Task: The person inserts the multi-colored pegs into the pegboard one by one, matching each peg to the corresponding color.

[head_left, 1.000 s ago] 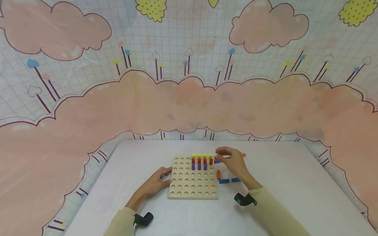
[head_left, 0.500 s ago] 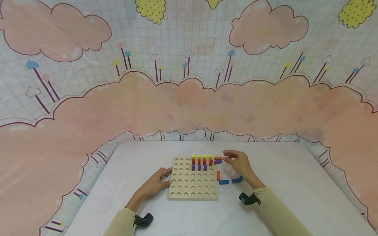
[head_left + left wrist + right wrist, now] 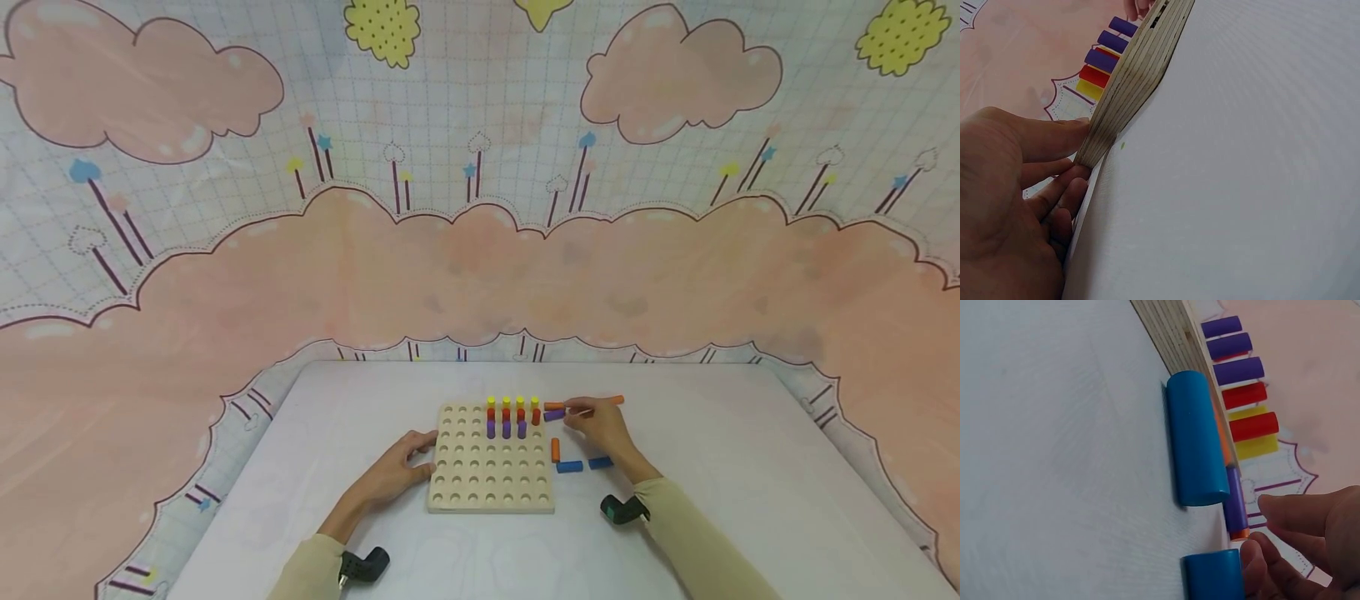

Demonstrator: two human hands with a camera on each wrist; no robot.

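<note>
A light wooden pegboard (image 3: 490, 477) carries upright yellow, red and purple pegs toward its far right. My left hand (image 3: 393, 468) rests against the board's left side, thumb and fingers spread along it. In the left wrist view, the thumb (image 3: 1054, 139) touches the board's edge near a corner. My right hand (image 3: 607, 425) hovers at the right end of a loose purple peg (image 3: 554, 414). Thumb and index finger are parted there; in the right wrist view a gap shows between the thumb (image 3: 1291, 509) and the purple peg (image 3: 1235, 503).
Orange pegs lie right of the board, one (image 3: 555, 450) nearer and one (image 3: 554, 406) beside the purple peg. Another orange peg (image 3: 617, 400) lies behind the right hand. Two blue pegs (image 3: 570, 467) (image 3: 601, 462) lie closer to the person. A white table (image 3: 480, 558) supports everything.
My right hand drew back rightward from the board's far right corner, then came left and lower to the loose purple peg's end. The left hand stays at the board.
</note>
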